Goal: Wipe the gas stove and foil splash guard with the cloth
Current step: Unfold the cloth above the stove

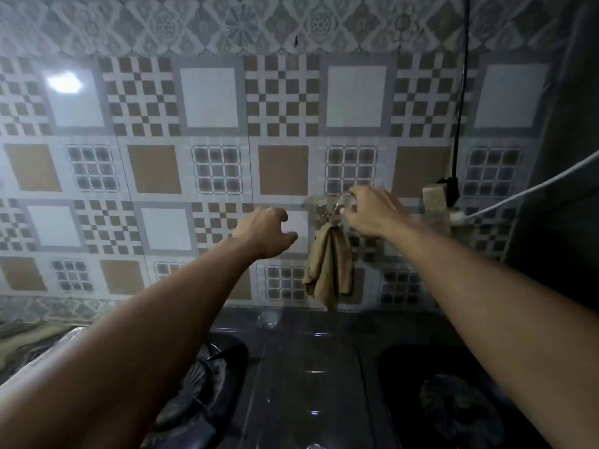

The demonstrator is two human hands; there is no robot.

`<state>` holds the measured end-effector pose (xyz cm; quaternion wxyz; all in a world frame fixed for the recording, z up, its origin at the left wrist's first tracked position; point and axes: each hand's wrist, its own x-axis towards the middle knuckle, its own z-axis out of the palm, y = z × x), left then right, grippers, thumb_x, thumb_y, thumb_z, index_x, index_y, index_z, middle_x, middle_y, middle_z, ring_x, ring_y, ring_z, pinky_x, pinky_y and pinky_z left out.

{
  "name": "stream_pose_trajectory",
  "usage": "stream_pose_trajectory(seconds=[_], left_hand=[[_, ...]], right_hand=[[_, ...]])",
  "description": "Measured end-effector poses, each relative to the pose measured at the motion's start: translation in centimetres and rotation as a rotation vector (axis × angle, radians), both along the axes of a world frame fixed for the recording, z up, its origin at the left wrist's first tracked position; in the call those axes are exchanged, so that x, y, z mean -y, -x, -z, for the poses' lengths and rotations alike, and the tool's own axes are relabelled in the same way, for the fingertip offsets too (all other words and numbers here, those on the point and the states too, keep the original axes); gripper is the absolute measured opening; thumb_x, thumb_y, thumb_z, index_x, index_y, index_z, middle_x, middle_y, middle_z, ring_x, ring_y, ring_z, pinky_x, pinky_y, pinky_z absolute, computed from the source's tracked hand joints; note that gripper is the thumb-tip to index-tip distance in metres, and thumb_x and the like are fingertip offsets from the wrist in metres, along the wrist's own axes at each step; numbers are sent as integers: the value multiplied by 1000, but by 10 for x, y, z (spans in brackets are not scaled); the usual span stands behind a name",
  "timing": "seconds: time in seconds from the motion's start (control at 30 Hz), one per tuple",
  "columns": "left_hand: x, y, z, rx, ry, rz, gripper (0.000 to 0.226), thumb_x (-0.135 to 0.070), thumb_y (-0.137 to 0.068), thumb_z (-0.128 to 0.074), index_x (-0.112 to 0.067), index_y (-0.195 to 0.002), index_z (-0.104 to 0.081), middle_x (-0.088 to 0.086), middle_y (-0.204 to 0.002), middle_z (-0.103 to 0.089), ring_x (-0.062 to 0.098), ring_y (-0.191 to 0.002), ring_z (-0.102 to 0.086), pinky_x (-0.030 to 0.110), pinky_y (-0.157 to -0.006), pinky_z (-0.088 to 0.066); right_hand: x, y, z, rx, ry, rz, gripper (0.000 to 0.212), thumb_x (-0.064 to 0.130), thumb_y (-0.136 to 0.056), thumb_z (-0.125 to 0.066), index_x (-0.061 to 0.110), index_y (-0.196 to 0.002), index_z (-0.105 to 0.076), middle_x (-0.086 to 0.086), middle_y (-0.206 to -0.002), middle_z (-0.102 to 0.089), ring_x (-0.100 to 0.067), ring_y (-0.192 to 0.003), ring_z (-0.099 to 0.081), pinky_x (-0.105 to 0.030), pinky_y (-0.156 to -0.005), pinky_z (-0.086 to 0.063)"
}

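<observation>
The cloth [329, 265], tan and crumpled, hangs from a small hook [334, 211] on the patterned tile wall [207, 98], right of centre in the frame, its lower edge just above the back of the gas stove [311, 367]. We note the right hand [372, 213] at the hook, fingers curled toward the cloth's top; whether they have hold of the cloth or the hook we cannot tell, as the area is blurred. The left hand [267, 231] sits just left of the cloth, fingers loosely curled, holding nothing.

We judge the step in hand to be fetching the cloth; no wiping has begun. The next move calls for lifting the cloth's loop clear of the hook without pulling the hook off the wall.

The stove fills the lower centre, dark, with burners [201, 384] at lower left and lower right. Crinkled foil [39, 338] shows at lower left. We see no containers. A white cable [531, 186] crosses at right.
</observation>
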<state>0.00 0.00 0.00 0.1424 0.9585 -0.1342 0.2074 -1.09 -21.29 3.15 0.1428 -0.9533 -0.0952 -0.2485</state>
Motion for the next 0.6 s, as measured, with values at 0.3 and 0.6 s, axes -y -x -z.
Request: stream_pose_trajectory(seconds=[0.3,0.6], left_hand=[[47,-70,62,-235,96,16,54,-39,-86,-67,-12,-131,-54,9,-127,-59,24,-113,-58,42,-94,-51],[62,-100,92,-266,281,-20,6,-16,-90,-64,-16,-84,-66,3,-84,-69,15,-78,-69,36,-75,-61]], right_hand=[[17,-77,70,-202,-97,57,20,32,-91,-63,20,-107,-60,-2,-93,-55,-23,-85,-56,-31,-69,-42],[16,-117,101,-198,-485,38,12,22,-87,-66,17,-77,-63,-3,-80,-63,-24,-82,-61,-36,-76,-51]])
